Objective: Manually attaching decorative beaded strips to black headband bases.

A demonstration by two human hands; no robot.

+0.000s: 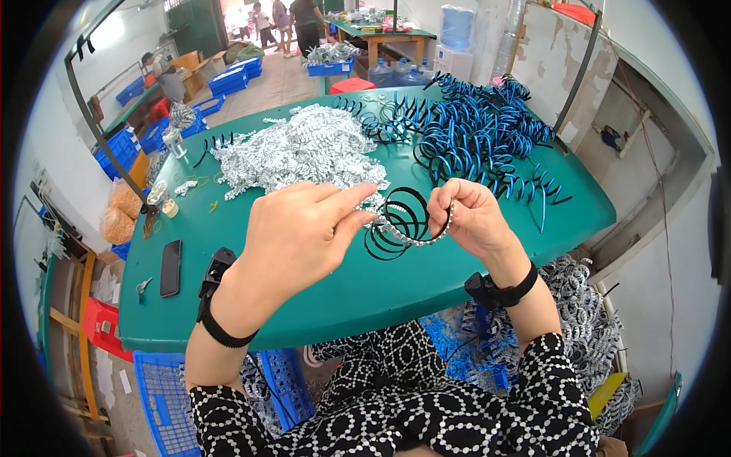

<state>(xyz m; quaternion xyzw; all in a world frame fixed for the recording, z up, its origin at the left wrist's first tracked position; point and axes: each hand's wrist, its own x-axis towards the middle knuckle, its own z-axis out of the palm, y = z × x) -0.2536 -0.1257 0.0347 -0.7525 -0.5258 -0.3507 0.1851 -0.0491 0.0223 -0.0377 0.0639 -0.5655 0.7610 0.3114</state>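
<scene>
My left hand (301, 228) and my right hand (468, 217) are raised over the near half of a green table (320, 289). Between them they hold a black headband (407, 221) with a silver studded strip (411, 240) along its outer curve. The right hand pinches the band's right end; the left hand's thumb and forefinger pinch the strip at the band's left end. Several more black headbands (384, 247) lie just under it on the table.
A heap of silver-white strips (297, 152) covers the table's middle. A tangle of blue headbands (472, 133) fills the far right. A black phone (170, 267) lies at the left. Blue crates (164, 388) stand below the table, and people stand far behind.
</scene>
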